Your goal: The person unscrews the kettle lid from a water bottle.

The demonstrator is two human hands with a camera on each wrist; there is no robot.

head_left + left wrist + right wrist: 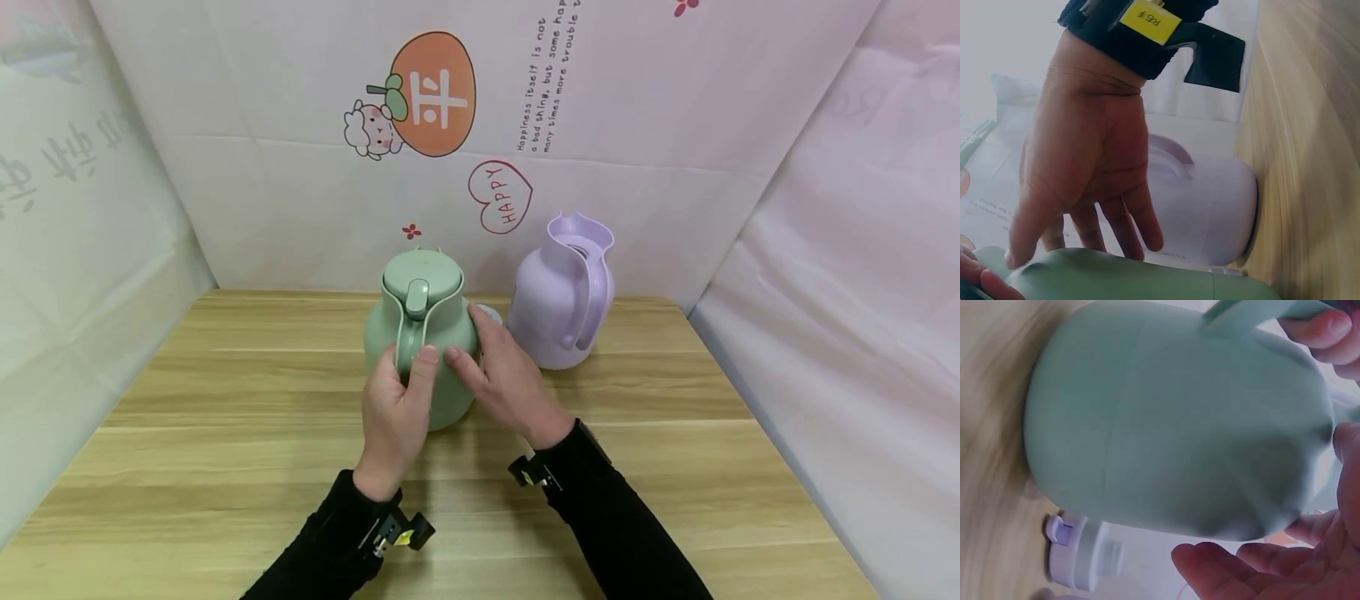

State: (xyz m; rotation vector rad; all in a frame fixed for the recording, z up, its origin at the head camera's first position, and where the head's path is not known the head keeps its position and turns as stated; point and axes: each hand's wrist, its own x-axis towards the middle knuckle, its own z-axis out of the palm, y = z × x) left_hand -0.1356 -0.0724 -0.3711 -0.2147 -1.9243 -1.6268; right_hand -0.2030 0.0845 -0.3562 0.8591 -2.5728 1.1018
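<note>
1. Green thermos jug [420,333]: upright on the wooden table [225,433], long axis vertical, lid on, thumb lever on top, handle turned toward the person.
2. Left hand [393,408]: on the near side of the green jug, at the handle; thumb laid up along the handle's right edge, fingers hidden behind the handle in the head view. Appears curled round the handle; grip not fully confirmed, since the left wrist view shows the fingers fairly straight over the green body.
3. Right hand [502,375]: on the right flank of the green jug, fingers straight and relaxed, index tip just beside the left thumb. In the right wrist view [1254,569], palm open and cupped close to the jug wall, contact light at most.
4. Governing relation: green jug directly ahead of both hands, between them; handle on the near face, closest to the left hand.
5. Lilac thermos jug [562,300]: right of and slightly behind the green jug, apart from it, upright, mouth open, no lid fitted, handle facing the person.
6. White and lilac stopper [1075,553]: on the table just behind the green jug on its right side, mostly hidden in the head view.
7. Backdrop: printed cloth walls behind and to both sides of the green jug.
</note>
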